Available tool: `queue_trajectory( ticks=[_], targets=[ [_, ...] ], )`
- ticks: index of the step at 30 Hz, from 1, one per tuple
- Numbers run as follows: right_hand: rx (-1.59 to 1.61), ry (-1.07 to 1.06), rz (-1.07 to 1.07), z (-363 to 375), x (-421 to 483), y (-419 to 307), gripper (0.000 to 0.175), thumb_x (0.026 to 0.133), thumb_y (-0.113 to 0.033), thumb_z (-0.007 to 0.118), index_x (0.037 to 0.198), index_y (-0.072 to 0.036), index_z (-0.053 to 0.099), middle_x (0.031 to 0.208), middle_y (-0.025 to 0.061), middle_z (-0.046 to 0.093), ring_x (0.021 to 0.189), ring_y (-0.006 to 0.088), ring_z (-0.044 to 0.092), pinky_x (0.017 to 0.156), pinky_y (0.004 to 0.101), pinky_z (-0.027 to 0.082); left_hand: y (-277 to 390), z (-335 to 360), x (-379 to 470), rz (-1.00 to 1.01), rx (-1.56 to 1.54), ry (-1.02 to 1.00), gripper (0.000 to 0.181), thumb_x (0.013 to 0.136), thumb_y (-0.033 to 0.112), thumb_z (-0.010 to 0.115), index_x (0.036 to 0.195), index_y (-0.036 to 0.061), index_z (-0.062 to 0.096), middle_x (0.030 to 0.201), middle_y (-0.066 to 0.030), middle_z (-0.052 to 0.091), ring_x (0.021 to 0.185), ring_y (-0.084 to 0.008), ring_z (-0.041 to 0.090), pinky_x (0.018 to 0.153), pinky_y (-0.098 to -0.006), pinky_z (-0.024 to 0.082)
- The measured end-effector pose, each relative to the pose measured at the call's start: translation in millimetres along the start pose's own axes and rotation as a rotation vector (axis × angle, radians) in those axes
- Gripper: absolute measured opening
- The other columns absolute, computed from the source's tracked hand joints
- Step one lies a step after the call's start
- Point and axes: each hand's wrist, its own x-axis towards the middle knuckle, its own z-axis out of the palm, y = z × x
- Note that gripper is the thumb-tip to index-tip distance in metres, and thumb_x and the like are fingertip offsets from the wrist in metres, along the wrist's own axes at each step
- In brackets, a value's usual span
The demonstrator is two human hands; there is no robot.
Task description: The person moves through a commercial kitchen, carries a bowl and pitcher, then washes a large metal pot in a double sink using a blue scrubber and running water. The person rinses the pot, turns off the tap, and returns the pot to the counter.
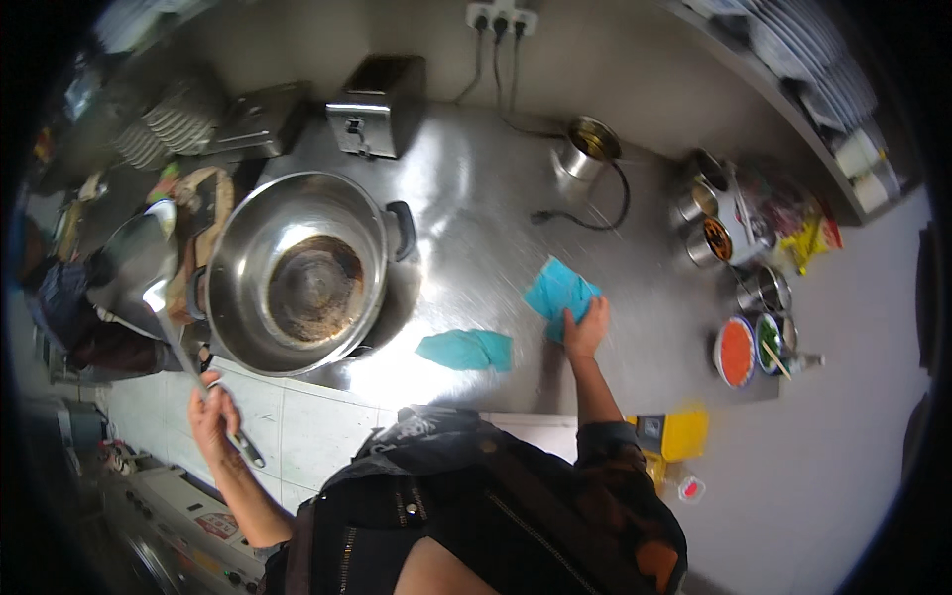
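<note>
My left hand (214, 416) is closed around the handle of a long metal ladle or spatula (181, 349), whose upper end reaches towards a round metal lid or pan (136, 260) at the left. My right hand (587, 327) rests on a folded turquoise cloth (559, 288) on the steel worktop, its fingers on the cloth's lower right edge. A second turquoise cloth (468, 349) lies crumpled nearer the front edge. Between my hands and further back stands a large two-handled steel pot (297, 193) with brown, scorched residue on its bottom.
On the steel worktop (476, 238) stand a steel box (375, 111), a metal pot with a black cord (584, 152), and bowls of red (736, 352) and green (768, 335) food. Another person's sleeve (67, 312) shows at far left. A yellow bin (683, 433) stands below.
</note>
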Motion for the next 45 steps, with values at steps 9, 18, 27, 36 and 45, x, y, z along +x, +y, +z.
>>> queue_trajectory(
  ticks=[9,18,27,36,45],
  targets=[
    [0.891,-0.451,0.498,3,61,20,0.016,0.077,-0.008,0.058,0.091,-0.001,0.053,0.093,0.0069,0.059,0.086,0.0163,0.056,0.072,0.0294,0.045,-6,155,-3,-0.288,-0.149,-0.417,0.032,0.090,0.026,0.038,0.088,-0.0031,0.051,0.052,-0.0068,0.047,0.035,-0.0088,0.038,0.032,-0.0183,0.029],
    [1.807,-0.927,0.382,-103,81,-167,0.027,0.083,-0.013,0.052,0.107,-0.001,0.048,0.097,0.0063,0.055,0.091,0.0148,0.053,0.080,0.0294,0.044,-63,257,-22,-0.366,-0.040,-0.588,0.039,0.092,0.032,0.033,0.081,-0.0014,0.049,0.055,-0.0088,0.050,0.040,-0.0128,0.042,0.036,-0.0225,0.031],
    [1.755,-1.196,0.696,-91,81,-238,0.031,0.081,-0.025,0.058,0.099,-0.001,0.053,0.089,0.0078,0.058,0.080,0.0175,0.056,0.071,0.0313,0.048,-91,269,-41,-0.350,-0.023,-0.687,0.030,0.092,0.020,0.029,0.081,0.0003,0.049,0.061,-0.0062,0.051,0.045,-0.0116,0.045,0.045,-0.0222,0.036],
    [1.897,-1.001,0.360,-118,122,-263,0.028,0.085,-0.026,0.051,0.091,0.001,0.055,0.084,0.0110,0.061,0.073,0.0187,0.061,0.066,0.0315,0.051,-97,250,-58,-0.168,0.087,-0.507,0.025,0.091,0.023,0.040,0.081,0.0034,0.051,0.060,0.0020,0.045,0.048,-0.0037,0.036,0.044,-0.0175,0.029],
    [1.635,-1.045,0.022,-119,35,-265,0.018,0.085,-0.012,0.052,0.098,0.000,0.054,0.086,0.0014,0.057,0.077,0.0074,0.053,0.071,0.0213,0.044,-70,229,-37,0.167,0.431,-0.646,0.017,0.086,0.011,0.043,0.086,-0.0001,0.056,0.078,-0.0050,0.058,0.072,-0.0109,0.052,0.066,-0.0243,0.042]
  ],
)
